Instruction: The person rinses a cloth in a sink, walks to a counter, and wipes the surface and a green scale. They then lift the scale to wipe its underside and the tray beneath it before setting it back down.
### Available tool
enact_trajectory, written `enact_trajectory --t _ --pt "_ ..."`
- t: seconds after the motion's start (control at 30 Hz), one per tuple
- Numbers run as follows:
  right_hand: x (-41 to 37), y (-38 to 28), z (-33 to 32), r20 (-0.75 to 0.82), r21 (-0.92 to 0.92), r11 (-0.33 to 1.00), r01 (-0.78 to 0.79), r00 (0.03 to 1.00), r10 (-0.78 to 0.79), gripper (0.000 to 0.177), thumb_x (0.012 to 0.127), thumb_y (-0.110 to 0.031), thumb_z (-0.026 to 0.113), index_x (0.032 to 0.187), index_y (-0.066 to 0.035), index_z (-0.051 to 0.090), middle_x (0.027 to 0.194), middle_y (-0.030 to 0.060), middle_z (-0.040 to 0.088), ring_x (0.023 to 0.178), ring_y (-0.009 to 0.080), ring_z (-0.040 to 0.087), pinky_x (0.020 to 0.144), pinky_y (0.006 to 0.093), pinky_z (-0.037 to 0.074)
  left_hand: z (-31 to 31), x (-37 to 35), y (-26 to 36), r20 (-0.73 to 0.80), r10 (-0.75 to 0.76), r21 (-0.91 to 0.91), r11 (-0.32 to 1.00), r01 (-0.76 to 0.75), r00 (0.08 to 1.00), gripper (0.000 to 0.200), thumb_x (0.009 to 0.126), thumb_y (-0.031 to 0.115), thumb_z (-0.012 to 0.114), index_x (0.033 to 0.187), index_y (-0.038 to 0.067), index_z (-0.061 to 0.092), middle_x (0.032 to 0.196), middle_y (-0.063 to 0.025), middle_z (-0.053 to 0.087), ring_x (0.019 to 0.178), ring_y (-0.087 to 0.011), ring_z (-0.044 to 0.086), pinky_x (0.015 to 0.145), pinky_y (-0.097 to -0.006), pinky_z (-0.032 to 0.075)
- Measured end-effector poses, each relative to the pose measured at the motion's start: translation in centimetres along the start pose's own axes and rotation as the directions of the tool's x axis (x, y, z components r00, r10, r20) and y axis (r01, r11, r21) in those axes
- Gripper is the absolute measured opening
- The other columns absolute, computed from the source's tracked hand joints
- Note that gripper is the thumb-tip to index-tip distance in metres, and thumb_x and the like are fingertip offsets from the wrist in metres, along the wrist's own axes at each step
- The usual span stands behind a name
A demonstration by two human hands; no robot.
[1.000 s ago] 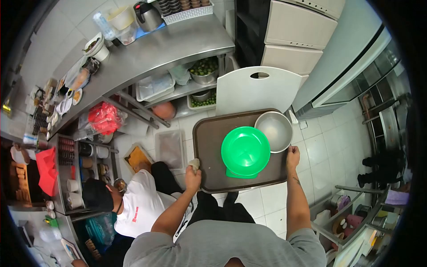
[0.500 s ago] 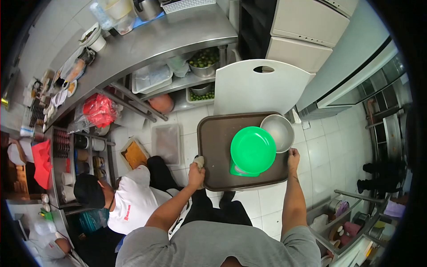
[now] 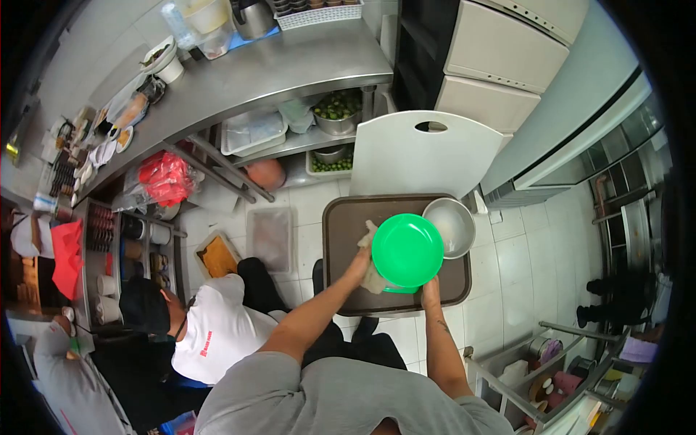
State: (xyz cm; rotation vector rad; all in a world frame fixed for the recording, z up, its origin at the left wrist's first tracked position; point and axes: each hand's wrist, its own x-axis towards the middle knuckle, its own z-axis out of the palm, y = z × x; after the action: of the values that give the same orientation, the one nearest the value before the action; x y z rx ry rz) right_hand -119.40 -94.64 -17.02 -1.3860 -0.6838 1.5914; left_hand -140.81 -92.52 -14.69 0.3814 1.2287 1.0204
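Leaving the tray's (image 3: 341, 246) edges for the green plate (image 3: 407, 250) lying on it, the left hand (image 3: 359, 259) pinches a cloth (image 3: 373, 278) against its left rim while the right hand (image 3: 431, 290) touches its near rim, grip unclear.

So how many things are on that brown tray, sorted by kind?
Green plate: 1
Green piece under it, mostly hidden: 1
Metal bowl: 1
Cloth, held in the left hand: 1
Total: 4 on the brown tray
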Motion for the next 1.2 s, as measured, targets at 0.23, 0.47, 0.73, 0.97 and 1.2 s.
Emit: enact_trajectory --t 0.23,0.47,0.73,0.97,1.2 --pt "-0.6 0.3 1.9 0.138 -0.121 0.974 0.191 0.975 -0.174 0.057 0.084 -0.037 0.055 0.126 -0.002 0.039 0.12 0.0081 0.046 0.107 0.0167 0.046 0.091 0.0313 0.037 0.3 -4.0 2.9 0.085 -0.027 -0.05 0.998 0.031 0.996 0.055 0.089 0.039 0.043 0.129 0.001 0.035 0.119 -0.015 0.048 0.107 -0.0228 0.048 0.091 -0.0328 0.039" --pt "-4.1 -10.2 9.5 0.242 0.226 0.973 -0.047 0.97 -0.01 0.06 0.079 -0.035 0.063 0.125 -0.004 0.039 0.121 0.0109 0.048 0.109 0.0234 0.048 0.092 0.0384 0.042 -1.6 -9.0 13.0 0.058 0.17 -0.21 0.965 -0.155 0.984 0.05 0.089 0.041 0.043 0.123 0.003 0.042 0.114 -0.0113 0.052 0.104 -0.0236 0.05 0.092 -0.0354 0.038" --pt "-1.3 -16.3 22.8 0.468 0.442 0.892 -0.097 0.873 -0.138 0.076 0.066 -0.05 0.069 0.121 -0.005 0.042 0.119 0.0097 0.048 0.107 0.0255 0.049 0.09 0.0414 0.043 -3.8 -7.7 21.1 0.2 0.573 -0.056 0.816 -0.575 0.795 0.035 0.088 0.027 0.049 0.11 0.0 0.05 0.104 -0.015 0.056 0.094 -0.0253 0.056 0.082 -0.0348 0.047" --pt "2.1 -18.4 30.2 0.561 0.319 0.947 -0.047 0.814 -0.148 0.058 0.07 -0.053 0.065 0.103 -0.007 0.054 0.098 0.0083 0.058 0.089 0.0227 0.055 0.074 0.0388 0.049 -6.8 -7.4 26.4 0.35 0.371 -0.767 0.641 0.036 0.86 0.029 0.088 0.019 0.048 0.107 -0.003 0.05 0.101 -0.0155 0.057 0.088 -0.0237 0.059 0.075 -0.032 0.052" --pt "5.7 -19.3 34.8 0.625 0.44 0.882 -0.167 0.762 -0.168 0.043 0.077 -0.041 0.062 0.1 -0.006 0.055 0.092 0.0092 0.058 0.081 0.0203 0.056 0.067 0.0372 0.05 -13.3 -4.4 30.4 0.249 0.406 -0.38 0.876 -0.297 0.879 0.05 0.087 0.043 0.044 0.117 0.003 0.047 0.113 -0.013 0.053 0.101 -0.0237 0.054 0.088 -0.0321 0.044"
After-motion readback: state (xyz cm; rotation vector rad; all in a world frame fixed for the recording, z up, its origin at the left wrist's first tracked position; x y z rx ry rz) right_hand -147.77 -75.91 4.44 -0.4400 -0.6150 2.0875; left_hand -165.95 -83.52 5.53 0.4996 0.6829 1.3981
